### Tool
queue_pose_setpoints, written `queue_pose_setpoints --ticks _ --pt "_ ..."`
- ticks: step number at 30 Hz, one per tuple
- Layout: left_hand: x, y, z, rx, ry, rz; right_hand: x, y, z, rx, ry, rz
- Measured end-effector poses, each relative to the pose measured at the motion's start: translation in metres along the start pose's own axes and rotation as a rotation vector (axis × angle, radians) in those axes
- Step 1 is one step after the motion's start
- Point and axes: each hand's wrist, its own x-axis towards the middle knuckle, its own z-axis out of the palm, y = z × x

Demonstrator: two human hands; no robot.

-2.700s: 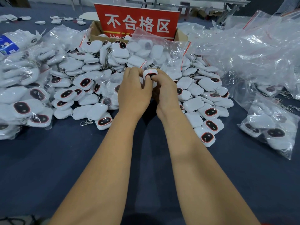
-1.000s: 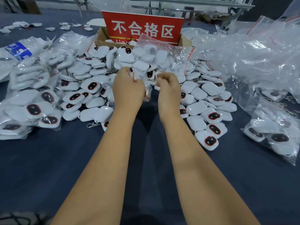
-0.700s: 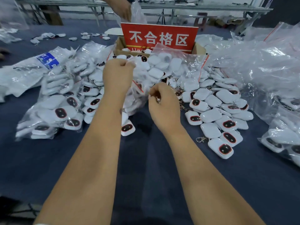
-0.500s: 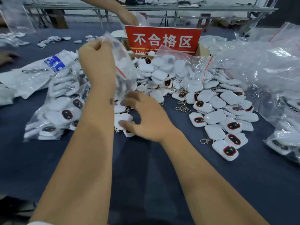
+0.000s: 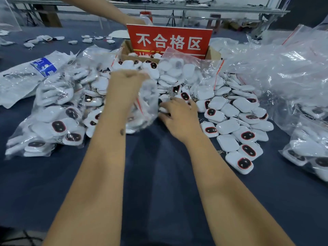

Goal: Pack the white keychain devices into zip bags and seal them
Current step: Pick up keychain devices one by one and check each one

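Since the frame half a second back, the left hand (image 5: 126,84) has come down from its raised position and now holds the filled zip bag (image 5: 143,110) low over the dark table (image 5: 159,174), just beside the heap of packed bags (image 5: 51,118) on its outer side. Its fingers are curled round the bunched top of that bag, which hangs below the fist with white devices inside; whether the zip strip is fully pressed closed cannot be told. The right hand (image 5: 179,118) has moved forward into the loose keychain devices (image 5: 236,121); its fingers spread over the near edge of the pile, touching a device or two, but whether it grips one cannot be seen.

Progress looks to be somewhere in the middle: several packed bags lie left of the left hand and more at the far right edge (image 5: 308,153), while many loose devices remain beyond and right of the right hand. Empty clear bags (image 5: 276,68) are piled further right, behind them a red sign (image 5: 169,41).
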Motion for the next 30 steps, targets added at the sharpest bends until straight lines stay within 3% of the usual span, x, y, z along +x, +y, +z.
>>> queue_pose_setpoints --ticks 2,3,9,13,16,22,30 --pt "-0.018 -0.016 0.023 0.043 -0.181 -0.071 0.0 0.002 -0.004 0.125 0.1 0.061" --pt "-0.024 -0.022 0.033 0.087 -0.191 -0.059 -0.001 0.003 -0.006 0.212 0.149 0.092" --pt "-0.032 -0.031 0.065 0.26 0.13 0.076 -0.007 0.004 -0.011 0.782 0.369 0.304" --pt "-0.035 -0.038 0.071 0.413 0.048 0.308 -0.004 0.005 -0.013 1.122 0.27 0.475" --pt "-0.024 -0.039 0.064 0.449 -0.111 0.294 0.0 0.003 -0.014 1.376 0.214 0.521" --pt "-0.028 -0.049 0.056 0.355 -0.087 0.305 -0.001 0.005 -0.012 1.263 0.235 0.505" --pt "-0.039 -0.046 0.068 0.654 0.022 0.401 -0.002 0.003 -0.015 1.159 0.373 0.471"
